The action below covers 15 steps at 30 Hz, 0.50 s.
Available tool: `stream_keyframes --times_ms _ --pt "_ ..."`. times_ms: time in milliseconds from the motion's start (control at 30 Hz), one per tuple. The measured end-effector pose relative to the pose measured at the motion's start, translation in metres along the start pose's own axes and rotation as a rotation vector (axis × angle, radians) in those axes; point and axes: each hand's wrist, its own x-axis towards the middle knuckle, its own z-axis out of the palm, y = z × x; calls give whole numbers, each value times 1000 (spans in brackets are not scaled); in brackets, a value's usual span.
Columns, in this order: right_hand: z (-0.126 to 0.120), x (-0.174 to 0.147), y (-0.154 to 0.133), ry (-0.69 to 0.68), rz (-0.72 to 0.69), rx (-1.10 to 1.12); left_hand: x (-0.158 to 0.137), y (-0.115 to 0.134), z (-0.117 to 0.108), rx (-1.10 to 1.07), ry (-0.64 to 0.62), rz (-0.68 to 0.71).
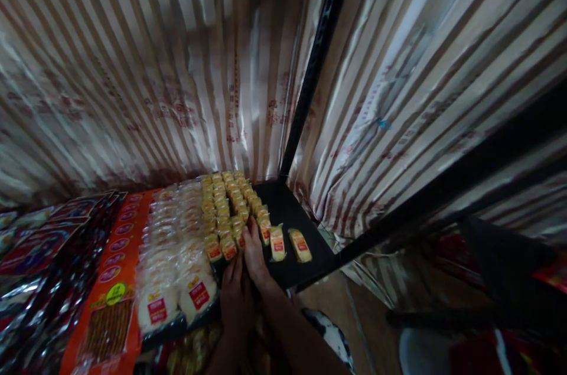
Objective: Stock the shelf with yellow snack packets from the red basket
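Two striped sheeting walls (186, 68): formed of glossy, creased material in pale and brown bands, printed with reddish characters; divided by a slanting black post (310, 80).
Black shelf (287, 204): flat and dark; its bare surface is exposed to the right of the packet rows.
Orange pack (110, 280): long, flat and shiny; thin brown sticks are shown at its lower end.
White packets (177, 251): rounded, wrapped in clear crinkled film, overlapped in two rows; a red label is borne by each front piece.
Right hand (254, 252): extended forward from the lower edge, back uppermost, fingers bent toward the front of the yellow rows.
Left hand (236, 293): placed lower and just to the left of the right one, fingers pointed forward at the row fronts.
Grip state: not determinable for either hand; the inner finger surfaces are hidden, so whether a packet is grasped cannot be told.
Yellow packets (220, 215): small, oblong, film-wrapped; set on the shelf in closely packed rows, right of the white ones.
Two single packets (277, 243): laid apart on the bare shelf; the farther right is slightly slanted.
Red labels (300, 240): small, fixed to the yellow wrapping.
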Motion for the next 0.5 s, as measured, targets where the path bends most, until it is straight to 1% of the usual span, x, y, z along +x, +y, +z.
stream_keyframes --times_ms 100,300,367,500 --pt "1 0 1 -3 77 13 -1 -2 0 -9 -3 0" --pt "3 0 5 23 45 13 -2 -2 1 -45 -41 41" --pt "3 1 8 5 31 27 -2 1 2 -59 -47 40" --pt "0 4 13 -37 57 50 2 5 7 -92 -20 26"
